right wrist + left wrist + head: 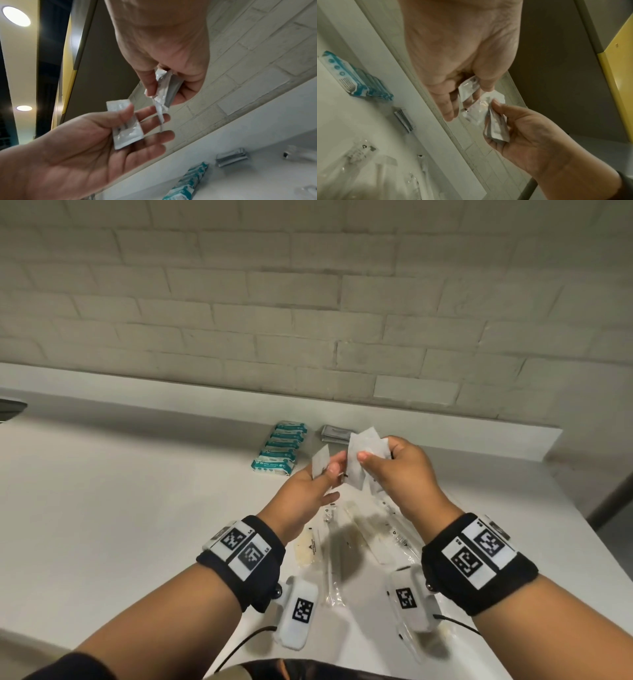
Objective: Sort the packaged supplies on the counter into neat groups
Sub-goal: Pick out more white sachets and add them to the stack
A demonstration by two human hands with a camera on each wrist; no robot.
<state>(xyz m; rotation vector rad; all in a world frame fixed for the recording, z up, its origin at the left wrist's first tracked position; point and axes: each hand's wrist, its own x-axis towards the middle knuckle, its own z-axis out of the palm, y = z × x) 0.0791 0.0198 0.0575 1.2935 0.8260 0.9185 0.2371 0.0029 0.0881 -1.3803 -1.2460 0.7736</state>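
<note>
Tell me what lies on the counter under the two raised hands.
Long clear-wrapped packets lie scattered on the counter beneath the left hand and right hand. The wrists and wrist cameras cover some, so their number and contents cannot be told.

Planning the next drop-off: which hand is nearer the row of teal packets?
Left. The left hand hovers just in front of the teal packets, slightly to their right; the right hand is farther right, holding white sachets.

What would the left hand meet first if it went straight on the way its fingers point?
Probably the small white packets pinched in the right hand; the left hand, holding its own white packet, points at them, though depth is unclear.
</note>
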